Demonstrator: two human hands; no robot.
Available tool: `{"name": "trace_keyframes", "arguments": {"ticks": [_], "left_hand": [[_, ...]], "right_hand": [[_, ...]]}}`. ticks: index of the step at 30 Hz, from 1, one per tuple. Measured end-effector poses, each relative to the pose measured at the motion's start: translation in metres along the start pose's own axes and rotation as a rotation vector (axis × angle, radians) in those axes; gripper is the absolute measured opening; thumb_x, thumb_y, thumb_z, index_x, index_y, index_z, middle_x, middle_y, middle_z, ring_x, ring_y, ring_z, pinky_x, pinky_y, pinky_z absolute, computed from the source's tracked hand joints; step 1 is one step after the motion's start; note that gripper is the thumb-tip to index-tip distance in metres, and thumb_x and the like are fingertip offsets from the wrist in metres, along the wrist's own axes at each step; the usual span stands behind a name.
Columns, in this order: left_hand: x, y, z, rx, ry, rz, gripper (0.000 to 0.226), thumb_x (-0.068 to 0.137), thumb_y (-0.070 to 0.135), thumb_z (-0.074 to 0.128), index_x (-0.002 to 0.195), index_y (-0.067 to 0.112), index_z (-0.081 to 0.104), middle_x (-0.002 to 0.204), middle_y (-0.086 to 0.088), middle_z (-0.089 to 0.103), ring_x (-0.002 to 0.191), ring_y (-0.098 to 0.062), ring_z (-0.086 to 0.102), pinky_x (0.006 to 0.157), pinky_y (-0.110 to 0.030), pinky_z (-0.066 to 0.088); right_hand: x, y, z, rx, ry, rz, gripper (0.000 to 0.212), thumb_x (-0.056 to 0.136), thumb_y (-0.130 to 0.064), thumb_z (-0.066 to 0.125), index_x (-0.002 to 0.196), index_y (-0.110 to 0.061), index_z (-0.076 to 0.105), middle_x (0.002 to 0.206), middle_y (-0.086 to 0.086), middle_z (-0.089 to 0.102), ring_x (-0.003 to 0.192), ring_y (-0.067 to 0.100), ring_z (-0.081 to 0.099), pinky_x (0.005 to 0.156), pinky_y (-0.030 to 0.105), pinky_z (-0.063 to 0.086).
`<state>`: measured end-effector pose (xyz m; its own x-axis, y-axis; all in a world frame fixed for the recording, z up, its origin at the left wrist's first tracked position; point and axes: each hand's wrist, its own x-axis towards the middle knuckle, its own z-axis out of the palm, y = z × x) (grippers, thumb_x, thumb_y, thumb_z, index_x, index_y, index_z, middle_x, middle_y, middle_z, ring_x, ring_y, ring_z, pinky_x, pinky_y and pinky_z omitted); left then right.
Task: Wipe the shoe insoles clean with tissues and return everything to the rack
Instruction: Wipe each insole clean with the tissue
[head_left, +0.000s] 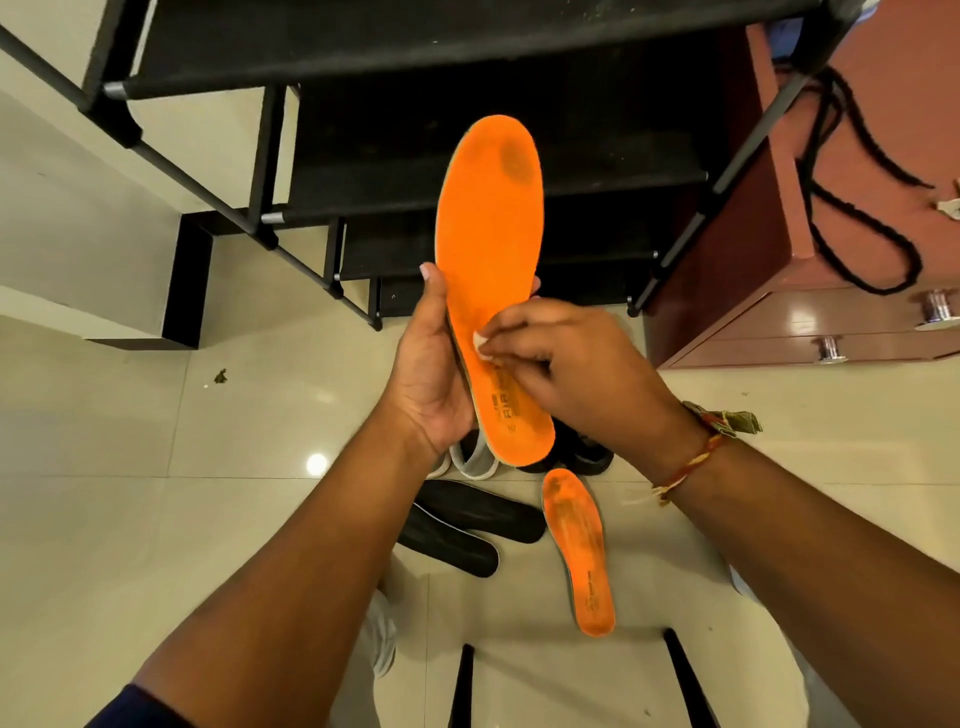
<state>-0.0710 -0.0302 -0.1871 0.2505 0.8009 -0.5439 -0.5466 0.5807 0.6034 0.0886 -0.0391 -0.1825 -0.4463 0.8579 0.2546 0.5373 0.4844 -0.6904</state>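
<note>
My left hand (427, 371) grips an orange insole (488, 234) along its lower left edge and holds it upright in front of the black shoe rack (395, 62). A dark stain marks the insole near its toe end. My right hand (563, 364) pinches a small white tissue (480, 344) against the insole's middle. A second orange insole (579, 551) lies on the tiled floor below. Two black insoles (467, 525) lie next to it on the left.
Grey and black shoes (519, 460) sit on the floor under the held insole, mostly hidden. A red-brown drawer cabinet (810, 291) with a black cord on top stands to the right of the rack. Cream tiles (156, 467) spread to the left.
</note>
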Motion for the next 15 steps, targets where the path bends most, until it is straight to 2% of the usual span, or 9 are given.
{"name": "trace_keyframes", "arguments": {"ticks": [3, 6, 7, 9, 11, 13, 15], "left_hand": [[0.002, 0.006, -0.006, -0.066, 0.023, 0.025, 0.083, 0.096, 0.072, 0.030, 0.138, 0.005, 0.055, 0.139, -0.018, 0.055, 0.121, -0.028, 0.057, 0.104, -0.040, 0.048], [0.003, 0.006, -0.006, -0.086, 0.020, 0.028, 0.083, 0.096, 0.072, 0.029, 0.141, 0.006, 0.052, 0.139, -0.019, 0.055, 0.121, -0.028, 0.057, 0.103, -0.040, 0.050], [0.003, 0.004, -0.005, -0.079, 0.014, 0.028, 0.081, 0.096, 0.072, 0.028, 0.139, 0.007, 0.054, 0.138, -0.019, 0.056, 0.121, -0.029, 0.058, 0.101, -0.042, 0.051], [0.003, 0.001, -0.002, -0.052, 0.004, 0.028, 0.077, 0.097, 0.071, 0.026, 0.132, 0.011, 0.061, 0.135, -0.018, 0.060, 0.123, -0.032, 0.059, 0.102, -0.047, 0.050], [0.003, -0.003, 0.000, -0.018, 0.013, 0.032, 0.071, 0.098, 0.069, 0.027, 0.134, 0.017, 0.059, 0.136, -0.017, 0.061, 0.128, -0.035, 0.057, 0.107, -0.050, 0.046], [0.003, -0.006, 0.000, 0.000, 0.022, 0.035, 0.070, 0.098, 0.069, 0.028, 0.137, 0.018, 0.055, 0.136, -0.017, 0.061, 0.129, -0.036, 0.055, 0.109, -0.052, 0.044], [0.003, -0.004, 0.000, -0.007, 0.020, 0.033, 0.075, 0.097, 0.070, 0.027, 0.134, 0.013, 0.058, 0.135, -0.018, 0.061, 0.125, -0.034, 0.059, 0.105, -0.049, 0.048]], "right_hand": [[0.001, -0.008, 0.000, 0.107, -0.158, -0.071, 0.017, 0.085, -0.011, 0.073, 0.101, -0.014, 0.079, 0.111, -0.004, 0.071, 0.103, 0.006, 0.063, 0.095, 0.013, 0.044], [0.002, -0.004, -0.002, 0.065, -0.163, -0.078, 0.016, 0.085, -0.012, 0.073, 0.100, -0.015, 0.079, 0.109, -0.003, 0.072, 0.103, 0.008, 0.063, 0.094, 0.008, 0.041], [0.002, -0.001, -0.003, 0.013, -0.116, -0.064, 0.017, 0.086, -0.012, 0.073, 0.101, -0.016, 0.079, 0.110, -0.003, 0.072, 0.103, 0.010, 0.064, 0.095, 0.012, 0.043], [0.002, 0.006, -0.005, -0.082, 0.019, -0.010, 0.017, 0.087, -0.010, 0.072, 0.103, -0.013, 0.077, 0.112, 0.001, 0.071, 0.104, 0.020, 0.066, 0.095, 0.030, 0.052], [0.002, 0.010, -0.008, -0.102, 0.144, 0.062, 0.017, 0.088, -0.009, 0.070, 0.104, -0.008, 0.077, 0.112, 0.006, 0.071, 0.103, 0.024, 0.067, 0.092, 0.042, 0.056], [0.002, 0.009, -0.008, -0.098, 0.182, 0.081, 0.016, 0.088, -0.009, 0.069, 0.102, -0.006, 0.077, 0.111, 0.008, 0.071, 0.102, 0.024, 0.068, 0.092, 0.043, 0.056], [0.001, 0.005, -0.004, -0.077, 0.117, 0.062, 0.016, 0.087, -0.009, 0.071, 0.102, -0.008, 0.077, 0.110, 0.005, 0.072, 0.102, 0.020, 0.068, 0.095, 0.036, 0.055]]}}
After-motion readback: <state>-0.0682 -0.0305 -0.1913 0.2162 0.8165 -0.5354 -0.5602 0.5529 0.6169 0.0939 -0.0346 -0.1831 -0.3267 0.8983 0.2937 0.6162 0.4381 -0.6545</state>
